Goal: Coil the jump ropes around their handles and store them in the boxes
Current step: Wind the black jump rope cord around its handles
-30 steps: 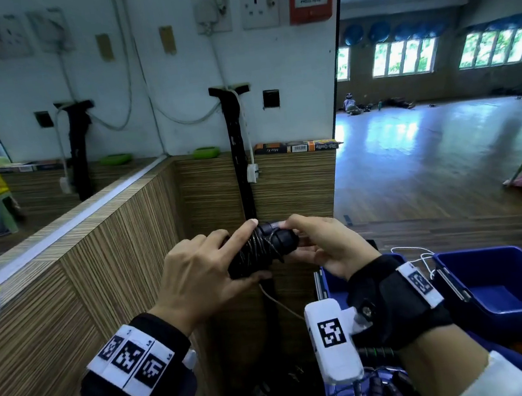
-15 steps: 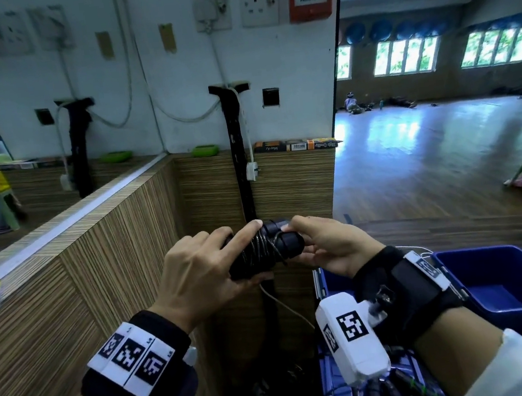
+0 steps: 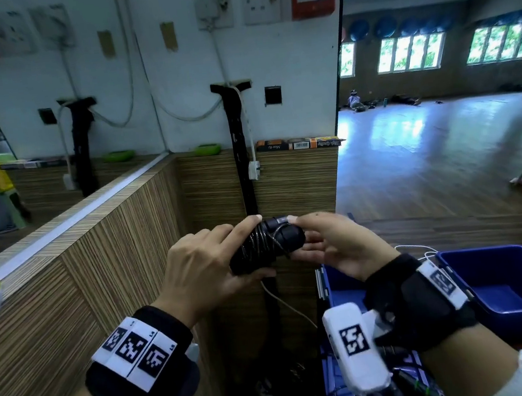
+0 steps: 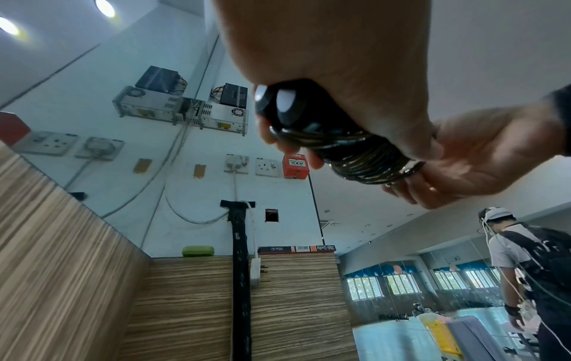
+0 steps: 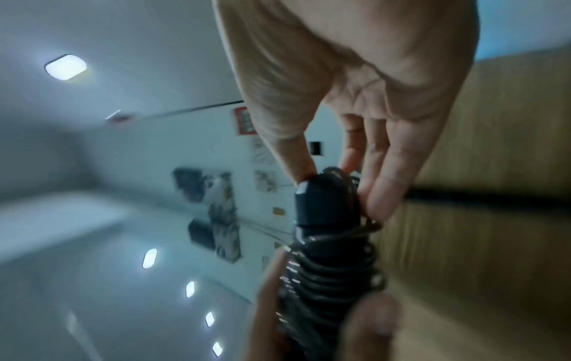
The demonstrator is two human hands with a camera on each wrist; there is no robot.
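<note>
A blue storage box [image 3: 505, 297] is sitting open low at the person's right, just beyond the right wrist, as a black jump rope bundle [image 3: 266, 244] is being finished at chest height before a wood-panelled partition [image 3: 104, 264]. The left hand [image 3: 202, 269] is wrapping its grip around the bundle's near end, forefinger lying along the coils. The right hand [image 3: 333, 241] is pinching the far handle cap between thumb and fingertips [image 5: 375, 202], apparently tucking the last turn. The bundle's long axis is running left to right between the hands, so the right hand is the nearer to the box.
</note>
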